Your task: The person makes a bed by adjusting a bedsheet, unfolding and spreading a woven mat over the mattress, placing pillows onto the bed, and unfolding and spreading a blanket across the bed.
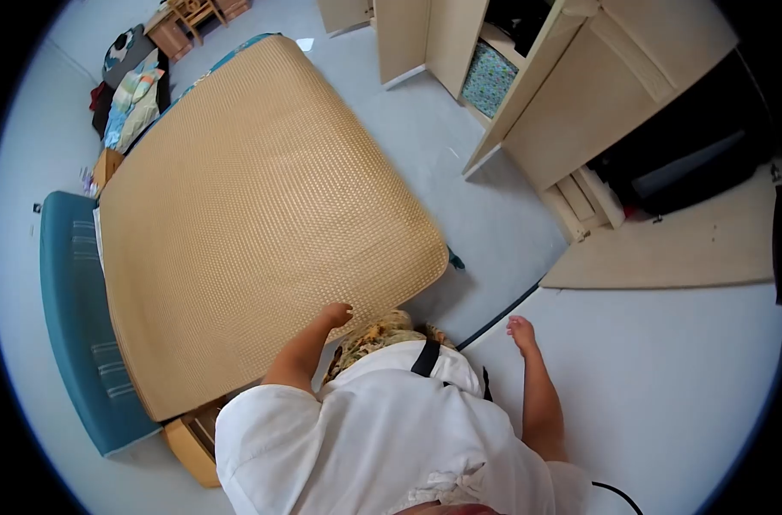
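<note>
My left hand (337,314) hangs over the near edge of a bed covered with a tan woven mat (262,197). Its fingers look loosely curled, and whether they hold anything is too small to tell. My right hand (520,333) is out to the right of my body, above the pale floor near a dark strip (502,318). The fingers there are bent and partly apart, with nothing in them. The mat lies flat over the bed, its rounded corner reaching toward the middle of the view.
A teal headboard (69,318) stands left, with a wooden nightstand (193,448) below it. Wardrobe doors (528,94) stand open at the right, dark clothes (691,163) inside. Folded bedding (136,99) lies at the upper left, near a wooden chair (195,12).
</note>
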`<action>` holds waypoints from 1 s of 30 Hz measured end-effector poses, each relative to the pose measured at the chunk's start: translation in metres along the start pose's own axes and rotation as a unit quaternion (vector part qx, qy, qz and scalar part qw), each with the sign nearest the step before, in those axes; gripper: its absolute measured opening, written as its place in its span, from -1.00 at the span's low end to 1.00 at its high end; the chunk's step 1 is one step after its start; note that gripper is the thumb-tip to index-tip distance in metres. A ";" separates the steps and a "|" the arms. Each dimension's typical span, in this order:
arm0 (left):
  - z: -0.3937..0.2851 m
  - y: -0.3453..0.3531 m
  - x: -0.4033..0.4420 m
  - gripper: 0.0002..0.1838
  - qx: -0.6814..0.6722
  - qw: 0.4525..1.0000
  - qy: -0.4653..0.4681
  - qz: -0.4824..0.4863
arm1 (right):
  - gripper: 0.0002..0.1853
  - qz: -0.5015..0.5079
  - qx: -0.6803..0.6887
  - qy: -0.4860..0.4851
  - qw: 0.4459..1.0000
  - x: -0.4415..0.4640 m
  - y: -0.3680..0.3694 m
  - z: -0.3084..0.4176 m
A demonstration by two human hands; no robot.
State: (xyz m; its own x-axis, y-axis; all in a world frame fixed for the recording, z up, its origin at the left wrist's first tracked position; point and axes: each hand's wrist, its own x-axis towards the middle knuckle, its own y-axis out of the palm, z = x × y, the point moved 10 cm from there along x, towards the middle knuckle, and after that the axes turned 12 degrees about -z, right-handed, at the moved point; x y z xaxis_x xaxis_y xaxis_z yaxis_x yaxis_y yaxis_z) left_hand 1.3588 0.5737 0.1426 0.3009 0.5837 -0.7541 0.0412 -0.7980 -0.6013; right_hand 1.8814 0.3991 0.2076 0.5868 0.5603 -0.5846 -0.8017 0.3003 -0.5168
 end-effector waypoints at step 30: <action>-0.296 -0.156 0.225 -0.54 -0.235 0.947 -0.082 -0.205 | -0.82 0.271 -0.173 -0.214 0.922 0.458 -0.019 0.291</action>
State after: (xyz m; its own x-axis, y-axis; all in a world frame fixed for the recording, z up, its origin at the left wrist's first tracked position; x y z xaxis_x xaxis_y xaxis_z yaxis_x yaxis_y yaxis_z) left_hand 1.7024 0.7852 0.1450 0.0186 0.8431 -0.5374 0.5527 -0.4565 -0.6972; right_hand 2.1324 0.8750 0.1318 -0.0485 0.8309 -0.5543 -0.8361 -0.3373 -0.4326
